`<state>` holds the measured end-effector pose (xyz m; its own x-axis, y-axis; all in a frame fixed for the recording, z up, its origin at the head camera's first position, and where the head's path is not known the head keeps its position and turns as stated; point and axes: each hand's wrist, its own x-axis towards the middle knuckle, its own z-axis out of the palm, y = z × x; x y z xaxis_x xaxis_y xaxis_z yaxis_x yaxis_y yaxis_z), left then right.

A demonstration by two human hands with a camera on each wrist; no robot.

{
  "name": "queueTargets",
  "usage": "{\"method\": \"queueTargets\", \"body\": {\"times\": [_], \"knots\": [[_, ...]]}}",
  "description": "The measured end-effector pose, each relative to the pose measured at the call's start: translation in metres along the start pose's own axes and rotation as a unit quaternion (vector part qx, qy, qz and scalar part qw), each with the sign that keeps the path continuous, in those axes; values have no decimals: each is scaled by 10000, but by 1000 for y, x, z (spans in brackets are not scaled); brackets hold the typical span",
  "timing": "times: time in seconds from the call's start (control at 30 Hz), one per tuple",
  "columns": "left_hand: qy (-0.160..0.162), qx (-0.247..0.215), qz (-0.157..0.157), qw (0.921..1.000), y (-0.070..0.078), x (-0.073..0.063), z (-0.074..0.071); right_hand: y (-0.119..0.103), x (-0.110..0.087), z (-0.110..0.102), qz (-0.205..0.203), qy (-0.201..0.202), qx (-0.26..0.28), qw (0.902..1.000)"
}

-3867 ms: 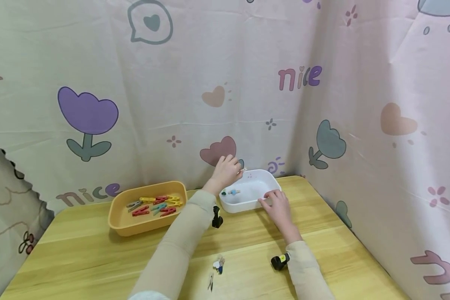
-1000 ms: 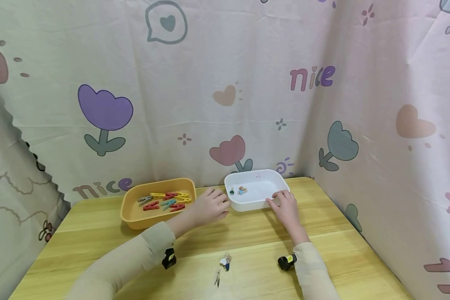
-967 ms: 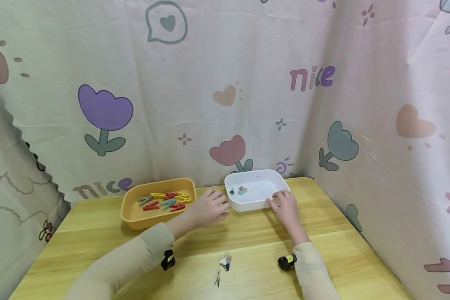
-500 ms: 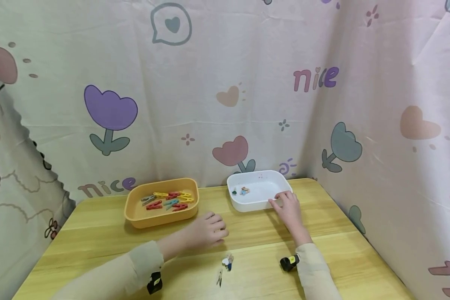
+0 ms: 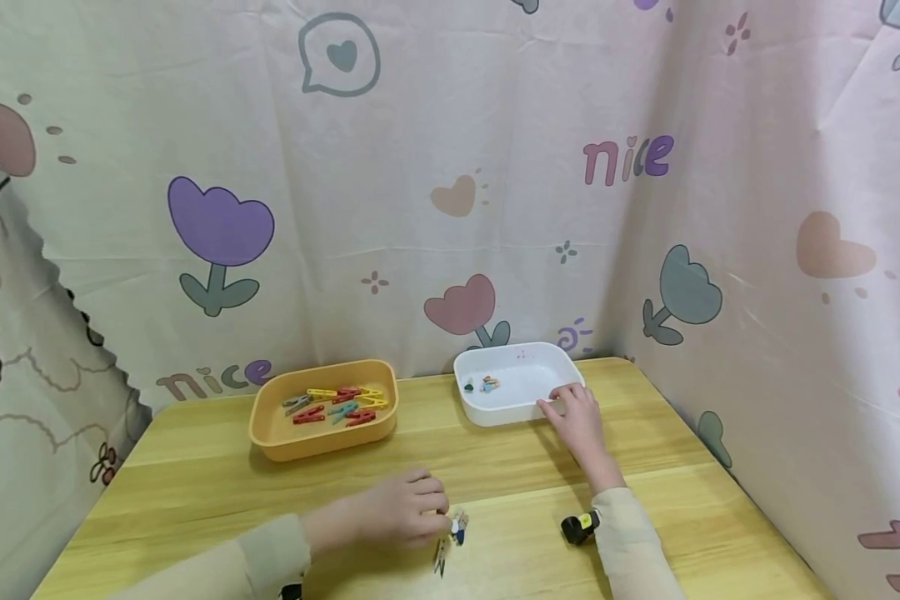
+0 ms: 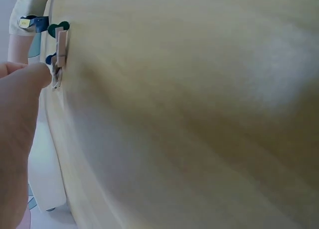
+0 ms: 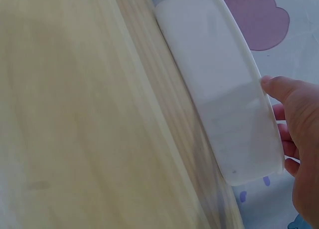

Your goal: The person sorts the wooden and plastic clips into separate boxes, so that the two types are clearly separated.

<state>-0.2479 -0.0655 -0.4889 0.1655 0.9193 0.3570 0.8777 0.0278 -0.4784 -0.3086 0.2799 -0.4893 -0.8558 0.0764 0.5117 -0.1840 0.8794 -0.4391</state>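
My left hand [image 5: 397,510] is low over the table, fingers loosely bent, right beside several small wooden clothespins. One group with white and blue ornaments [image 5: 459,528] lies at its fingertips, and a plain clothespin [image 5: 440,558] lies just below. In the left wrist view, a clothespin [image 6: 62,49] with a green ornament shows beyond the thumb; whether the fingers touch any is unclear. At the back, my right hand [image 5: 581,423] holds the near rim of a white plastic tray [image 5: 504,414], thumb outside and fingers over the edge. Small ornamented clothespins [image 5: 489,384] lie in the tray's left end.
A yellow tray [image 5: 322,448] stands at the back left, holding several red, yellow, teal and grey plastic clothespins [image 5: 309,415]. The wooden table [image 5: 495,467] ends against a printed curtain [image 5: 360,200] behind and at the right.
My left hand has come away from above the white tray, down and toward me, to the small clothespins on the table. One more clothespin now lies in the white tray. The right hand keeps its hold.
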Motion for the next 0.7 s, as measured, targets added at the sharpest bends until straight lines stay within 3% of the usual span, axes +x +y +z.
{"method": "queueTargets", "body": {"times": [0.13,0.33,0.7], "knots": [[-157,-224,-23,9996,6,-2,0,0,0,0,-15,-9,-3,10000],[-116,-505,-33,9987,11,-3,3,0,0,1,-89,90,-9,9999],[-113,-442,75,9989,12,-1,4,0,0,1,-26,36,-2,10000]]}}
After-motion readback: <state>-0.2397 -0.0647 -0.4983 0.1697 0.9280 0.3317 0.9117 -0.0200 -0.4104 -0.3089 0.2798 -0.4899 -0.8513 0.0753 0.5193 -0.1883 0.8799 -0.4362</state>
